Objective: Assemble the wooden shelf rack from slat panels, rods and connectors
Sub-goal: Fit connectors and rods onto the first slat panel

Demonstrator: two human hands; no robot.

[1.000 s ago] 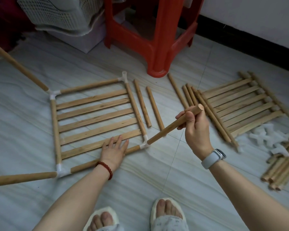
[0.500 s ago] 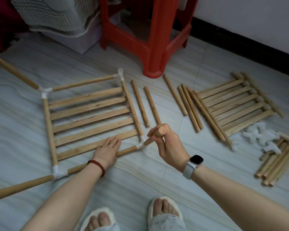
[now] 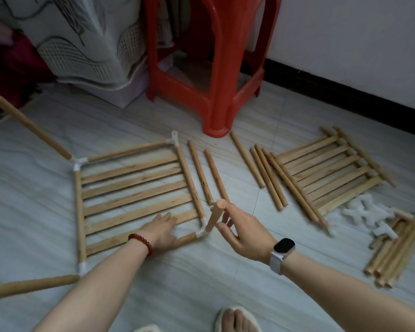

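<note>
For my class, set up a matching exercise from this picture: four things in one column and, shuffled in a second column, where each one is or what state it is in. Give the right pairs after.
Things
1. left hand
2. upright rod
3. red stool
4. white connectors

Places or states
A. stands in the frame's near right corner connector
B. loose pile right of the spare slat panel
C. lies flat on the framed panel's near slats
D. stands beyond the frame, near the wall

Pairs: 1-C, 2-A, 3-D, 4-B

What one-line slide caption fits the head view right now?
Left hand presses the slat panel flat while right hand, fingers open, steadies an upright rod in the corner connector.
</note>
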